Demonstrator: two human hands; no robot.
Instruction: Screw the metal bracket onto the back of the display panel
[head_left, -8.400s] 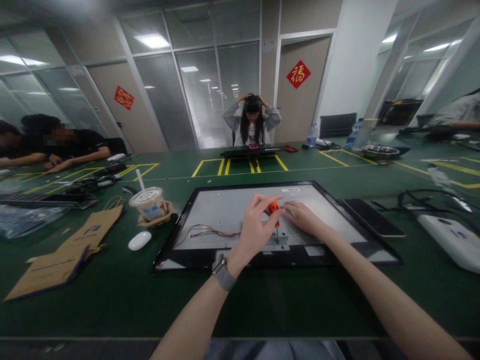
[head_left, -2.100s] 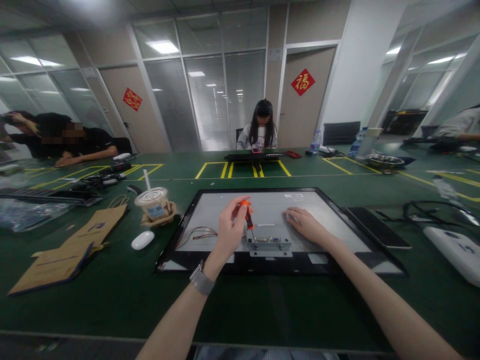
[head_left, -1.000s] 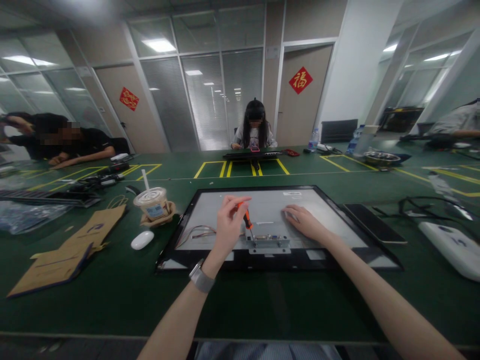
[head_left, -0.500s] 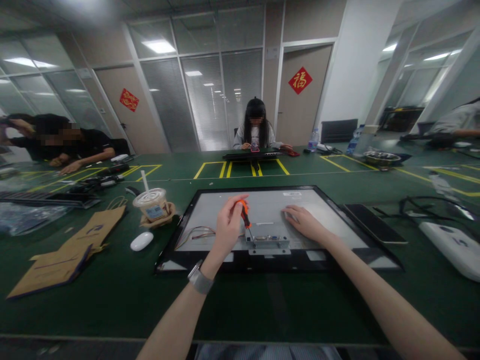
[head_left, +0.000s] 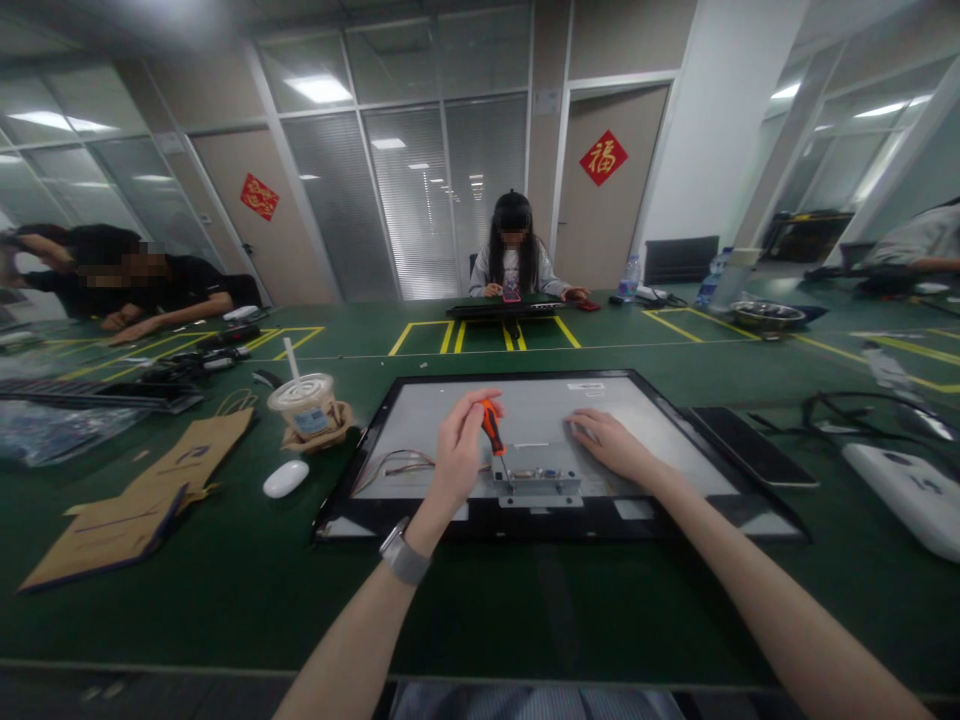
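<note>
My left hand point(head_left: 460, 445) grips the handle of an orange-and-black screwdriver point(head_left: 492, 428), its shaft slanting down to a metal bracket point(head_left: 538, 484) with ports. The bracket sits near the front edge of a flat display panel point(head_left: 420, 420) with a grey back and black frame, lying on the table. Whether the tip sits in a screw is too small to tell. Flat on the panel's back, right of the bracket, rests my right hand point(head_left: 611, 445), fingers stretched out and holding nothing. Thin wires point(head_left: 405, 460) run across the panel left of my left hand.
Left of the panel are a white mouse point(head_left: 286, 479), a drink cup with straw point(head_left: 306, 408) and a brown paper bag point(head_left: 180, 470). To its right lie a black phone-like slab point(head_left: 750, 447), black cables and a white device point(head_left: 904, 495). Across the table sits a person point(head_left: 513, 250).
The screwdriver's handle has turned slightly in my left hand, with its tip staying at the bracket. My right hand keeps its place on the panel; the whole view has shifted a little.
</note>
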